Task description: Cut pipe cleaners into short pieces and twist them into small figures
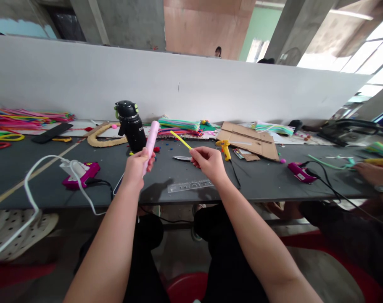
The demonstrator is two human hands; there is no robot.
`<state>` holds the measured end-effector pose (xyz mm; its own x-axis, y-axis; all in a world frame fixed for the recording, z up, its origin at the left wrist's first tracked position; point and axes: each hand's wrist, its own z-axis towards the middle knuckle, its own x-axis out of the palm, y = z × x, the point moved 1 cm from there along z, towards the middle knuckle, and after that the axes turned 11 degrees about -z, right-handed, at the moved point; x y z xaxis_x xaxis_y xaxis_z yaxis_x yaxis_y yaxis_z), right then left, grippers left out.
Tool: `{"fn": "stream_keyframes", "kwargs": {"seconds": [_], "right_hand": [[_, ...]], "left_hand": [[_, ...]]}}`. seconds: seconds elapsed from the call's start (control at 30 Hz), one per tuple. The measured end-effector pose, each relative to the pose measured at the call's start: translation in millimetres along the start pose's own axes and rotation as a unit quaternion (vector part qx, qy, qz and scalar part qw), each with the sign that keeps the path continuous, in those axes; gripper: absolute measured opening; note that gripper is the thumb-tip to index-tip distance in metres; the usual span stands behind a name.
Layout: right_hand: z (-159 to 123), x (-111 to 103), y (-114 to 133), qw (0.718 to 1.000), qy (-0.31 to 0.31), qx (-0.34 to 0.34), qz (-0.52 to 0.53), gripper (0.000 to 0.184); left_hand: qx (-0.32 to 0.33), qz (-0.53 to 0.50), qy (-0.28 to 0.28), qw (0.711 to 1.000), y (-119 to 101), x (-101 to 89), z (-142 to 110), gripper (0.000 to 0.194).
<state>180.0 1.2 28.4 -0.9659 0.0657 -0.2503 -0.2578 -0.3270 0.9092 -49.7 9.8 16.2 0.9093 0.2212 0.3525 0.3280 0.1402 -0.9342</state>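
My left hand [137, 165] is wrapped round a pink rolled tube [151, 141], held upright with a slight lean to the right. A thin yellow strip [180, 139], perhaps a pipe cleaner, is pinched by my right hand [207, 160] and points up and left toward the tube. The two are apart. Below the strip, scissors [181, 158] lie on the table, their handles hidden behind my right hand. A clear plastic ruler [188, 186] lies near the front edge. Just right of my right hand sits a yellow glue gun [224, 149] with a black cord.
A black bottle [131, 128] stands behind my left hand. Purple power sockets [84, 174] with cables lie left, another [301, 172] right. Pipe cleaner bundles [178, 123] and cardboard [249, 141] line the white partition [178, 84]. A co-worker's hand [376, 173] is at far right.
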Motion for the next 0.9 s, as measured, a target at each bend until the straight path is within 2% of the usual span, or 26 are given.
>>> {"fn": "stream_keyframes", "kwargs": {"seconds": [0.17, 0.47, 0.57, 0.9], "right_hand": [[1.4, -0.3, -1.7, 1.000, -0.008, 0.022, 0.012, 0.042], [0.5, 4.9, -1.0, 1.000, -0.008, 0.000, -0.005, 0.039], [-0.1, 5.3, -0.8, 1.000, 0.000, -0.003, -0.011, 0.039], [-1.2, 8.3, -0.6, 1.000, 0.012, -0.005, -0.013, 0.038]], "left_hand": [[-0.005, -0.005, 0.054, 0.999, -5.5, -10.4, -1.5, 0.032], [-0.055, 0.054, 0.177, 0.981, 23.0, 17.4, -19.8, 0.040], [-0.052, 0.064, 0.185, 0.979, 28.0, 20.3, -21.6, 0.044], [-0.008, 0.104, 0.157, 0.982, 30.9, 25.9, -22.4, 0.043]]}}
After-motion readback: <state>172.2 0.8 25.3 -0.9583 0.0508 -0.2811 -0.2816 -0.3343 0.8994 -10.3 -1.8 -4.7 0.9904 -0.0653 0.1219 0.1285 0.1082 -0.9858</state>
